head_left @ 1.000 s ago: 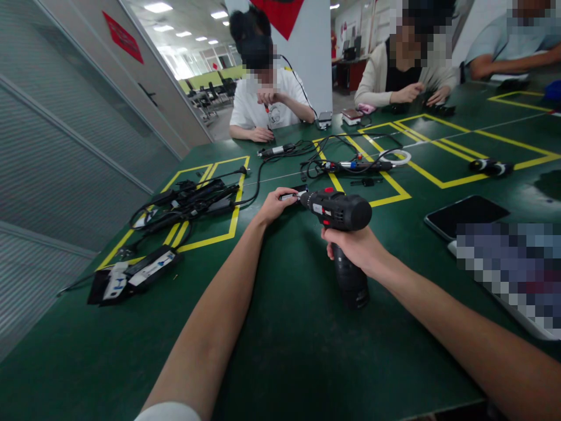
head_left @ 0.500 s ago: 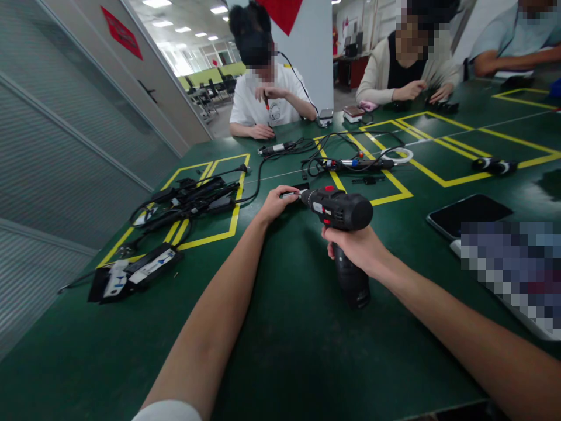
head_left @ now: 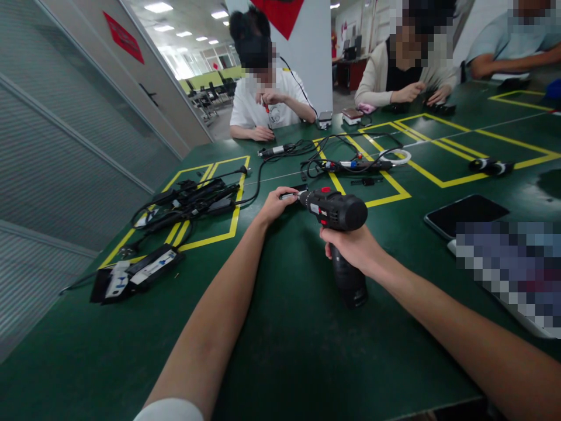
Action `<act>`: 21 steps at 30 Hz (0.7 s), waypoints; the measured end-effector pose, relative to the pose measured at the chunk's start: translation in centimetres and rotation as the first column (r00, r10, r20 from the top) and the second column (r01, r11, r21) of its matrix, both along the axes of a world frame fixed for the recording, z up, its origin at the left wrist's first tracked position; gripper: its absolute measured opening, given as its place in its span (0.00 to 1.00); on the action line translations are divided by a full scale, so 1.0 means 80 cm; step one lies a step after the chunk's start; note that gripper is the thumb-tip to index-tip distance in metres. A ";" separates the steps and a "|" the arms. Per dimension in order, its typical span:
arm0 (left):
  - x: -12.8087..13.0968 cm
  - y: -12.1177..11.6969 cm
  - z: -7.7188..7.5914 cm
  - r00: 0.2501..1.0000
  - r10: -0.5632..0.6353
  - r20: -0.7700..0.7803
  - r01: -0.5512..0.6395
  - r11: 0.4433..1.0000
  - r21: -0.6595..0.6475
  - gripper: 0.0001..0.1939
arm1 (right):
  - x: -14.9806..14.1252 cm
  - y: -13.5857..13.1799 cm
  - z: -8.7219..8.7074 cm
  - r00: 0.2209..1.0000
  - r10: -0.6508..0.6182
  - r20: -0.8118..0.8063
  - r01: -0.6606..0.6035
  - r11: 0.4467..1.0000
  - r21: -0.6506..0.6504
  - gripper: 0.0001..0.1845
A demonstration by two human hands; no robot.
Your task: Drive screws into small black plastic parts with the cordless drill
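My right hand (head_left: 348, 244) is wrapped round the handle of a black cordless drill (head_left: 335, 209) with red buttons. The drill points left and away, its chuck close to the fingertips of my left hand (head_left: 277, 204). Those fingers are closed on a small dark, flat part (head_left: 300, 188) with a pale edge, low over the green table (head_left: 280, 327). My own fingers and the drill's nose hide much of that part, so its kind and the contact with the bit cannot be made out.
Black cables and adapters (head_left: 193, 202) lie left inside yellow tape, near a black box-shaped piece (head_left: 135, 272). Ahead is a pen-like tool (head_left: 350, 165) with cables. At right lie a phone (head_left: 467, 215) and a pixelated flat object (head_left: 508, 275). Several people sit across the table.
The whole view has shifted slightly, with the drill and things at right a little further left. Both hands keep their hold.
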State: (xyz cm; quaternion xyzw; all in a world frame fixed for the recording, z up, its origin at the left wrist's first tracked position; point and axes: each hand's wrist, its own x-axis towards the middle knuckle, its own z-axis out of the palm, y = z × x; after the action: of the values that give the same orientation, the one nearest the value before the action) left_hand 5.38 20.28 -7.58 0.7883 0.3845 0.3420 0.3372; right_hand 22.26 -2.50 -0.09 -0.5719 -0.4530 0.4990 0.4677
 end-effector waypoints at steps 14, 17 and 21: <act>-0.001 0.006 -0.006 0.999 -0.019 0.045 0.018 1.000 0.022 0.16 | 0.007 -0.009 0.007 0.994 -0.012 -0.108 0.007 0.999 -0.051 0.04; -0.001 0.005 -0.007 0.998 -0.019 0.053 0.018 1.000 0.026 0.15 | 0.009 -0.015 0.008 0.993 -0.008 -0.121 0.001 0.998 -0.060 0.05; -0.001 0.005 -0.007 0.999 -0.014 0.042 0.011 0.999 0.050 0.15 | 0.011 -0.018 0.009 0.996 -0.015 -0.086 0.005 0.993 -0.115 0.06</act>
State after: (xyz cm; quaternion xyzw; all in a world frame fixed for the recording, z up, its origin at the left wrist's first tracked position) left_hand 5.31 20.66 -8.17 0.7914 0.3638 0.3659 0.3277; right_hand 23.14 -3.93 0.61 -0.5779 -0.4000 0.5460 0.4560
